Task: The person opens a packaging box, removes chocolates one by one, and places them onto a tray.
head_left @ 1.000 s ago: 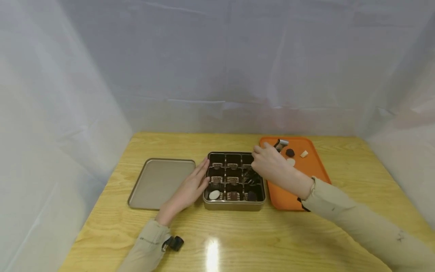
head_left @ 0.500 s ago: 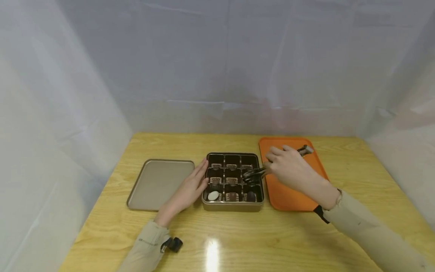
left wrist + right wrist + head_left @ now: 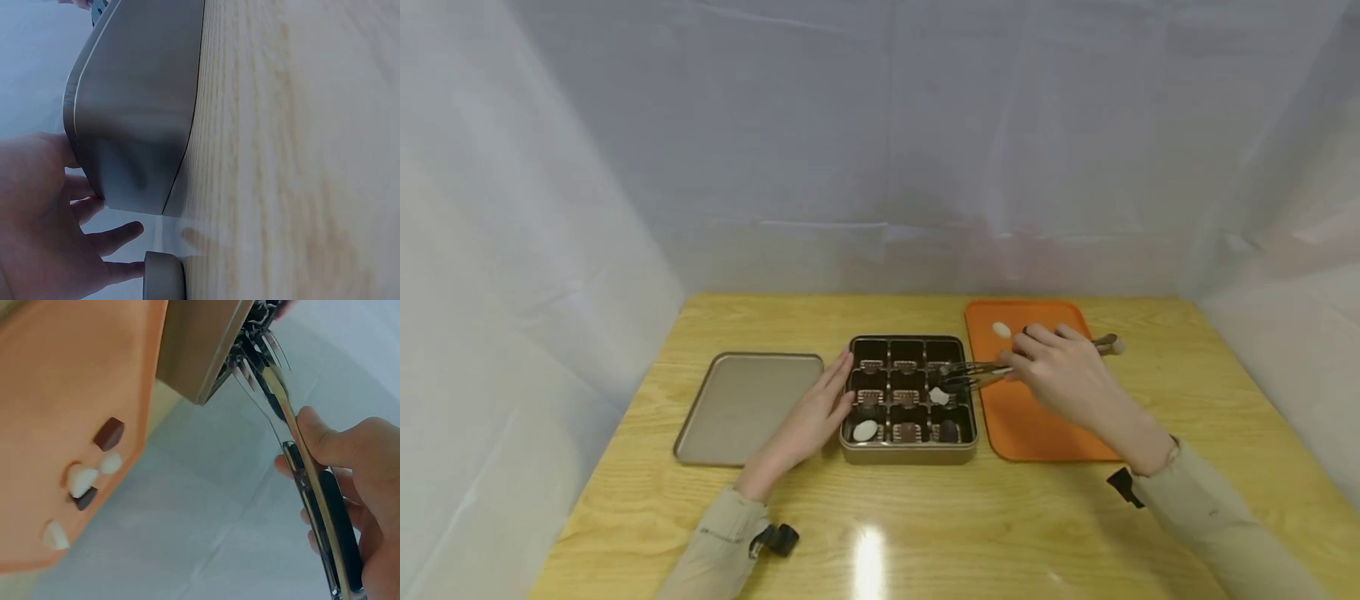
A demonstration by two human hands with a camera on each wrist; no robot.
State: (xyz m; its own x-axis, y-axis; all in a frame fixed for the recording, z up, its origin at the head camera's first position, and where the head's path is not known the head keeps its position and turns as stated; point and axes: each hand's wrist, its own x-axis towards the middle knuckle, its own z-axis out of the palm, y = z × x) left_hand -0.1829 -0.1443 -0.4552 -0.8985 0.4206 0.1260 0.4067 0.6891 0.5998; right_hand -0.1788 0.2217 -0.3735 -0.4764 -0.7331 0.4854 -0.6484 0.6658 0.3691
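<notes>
My right hand (image 3: 1067, 371) grips a pair of tongs (image 3: 312, 469), thumb on one arm. The tips of the tongs reach over the right side of a metal tin (image 3: 910, 456) with a dark divided insert. A white chocolate (image 3: 938, 396) with a wavy edge sits in the middle row's right compartment, just below the tips. Along the front row lie a white oval chocolate (image 3: 865, 430), a brown chocolate (image 3: 907, 432) and a dark chocolate (image 3: 949, 430). With fingers extended, my left hand (image 3: 801, 425) touches the tin's left side; in the left wrist view the hand (image 3: 44, 219) is beside its corner.
Right of the tin lies an orange tray (image 3: 1022, 437), partly under the right hand. Several white and brown chocolates, one a dark brown piece (image 3: 109, 434), are on it. A flat metal lid (image 3: 752, 408) lies at the left. White sheeting (image 3: 887, 167) surrounds the wooden table.
My right hand has moved right, and the tongs have swung flatter, their tips rising a little. The white wavy chocolate in the right compartment has come into sight. The left hand stays on the tin.
</notes>
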